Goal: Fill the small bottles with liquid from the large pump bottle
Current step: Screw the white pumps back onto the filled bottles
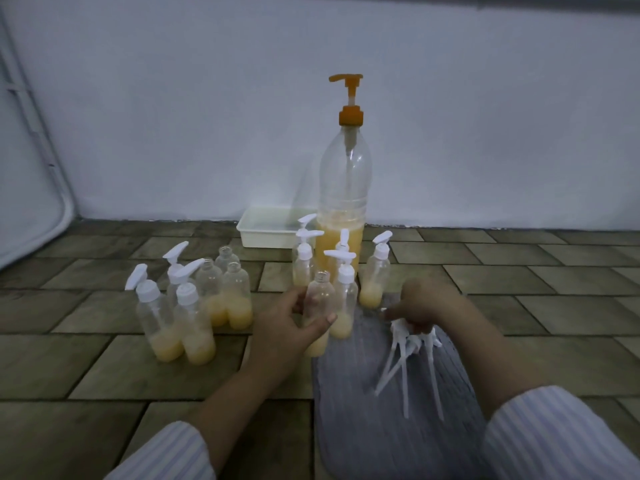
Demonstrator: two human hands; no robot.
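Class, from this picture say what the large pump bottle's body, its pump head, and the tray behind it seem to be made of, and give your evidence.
Large pump bottle: probably clear thin plastic; the wall and dip tube show through it above the yellow liquid. Pump head: opaque orange plastic, moulded, smooth. Tray: likely white plastic, slightly glossy, with a rolled rim.

One head-worn wide-angle view looks forward and down from close above the hands (pixel 353 313), over the tiled floor (pixel 519 306) toward the wall (pixel 173 116), with the big bottle (pixel 343 188) near centre
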